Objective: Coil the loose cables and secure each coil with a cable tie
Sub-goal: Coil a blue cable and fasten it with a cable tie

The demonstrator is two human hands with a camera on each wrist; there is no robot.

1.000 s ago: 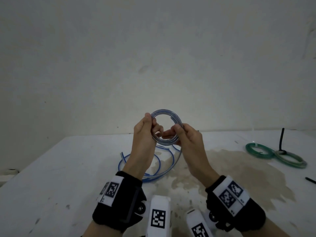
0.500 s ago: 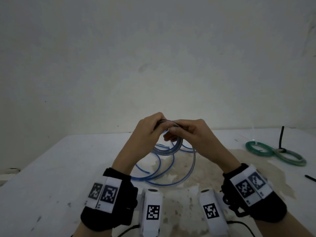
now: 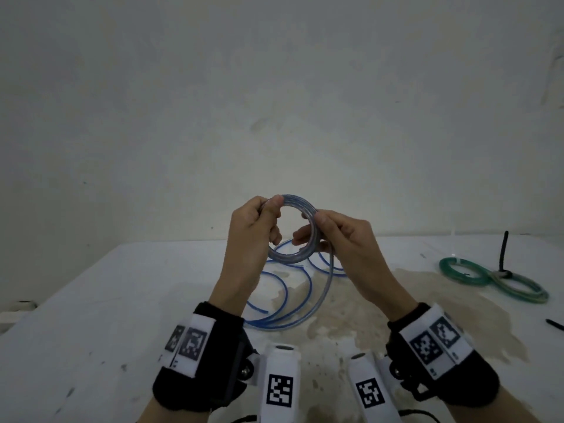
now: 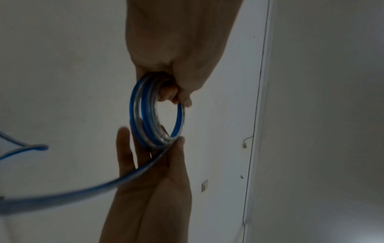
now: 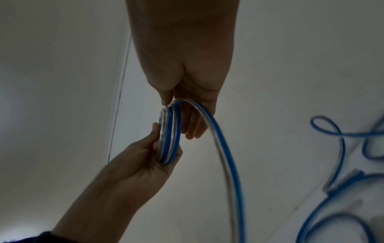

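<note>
A blue-striped cable coil [image 3: 292, 230] is pinched by both hands, left hand [image 3: 253, 230] and right hand [image 3: 345, 242], above the bench [image 3: 91, 300]; winding looks unfinished, and the loose tail [image 3: 293, 303] must be fed round next.

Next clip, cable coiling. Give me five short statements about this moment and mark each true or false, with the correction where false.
1. Both hands hold the blue cable coil up above the table. True.
2. The whole blue cable is already wound into the coil. False: a loose tail hangs from it and lies in loops on the table.
3. A green coil lies on the table to the person's right. True.
4. The right hand rests flat on the table. False: its thumb and fingers pinch the coil's right side.
5. A cable tie already circles the blue coil. False: none shows on it; the left hand has a grip on its left side.
</note>
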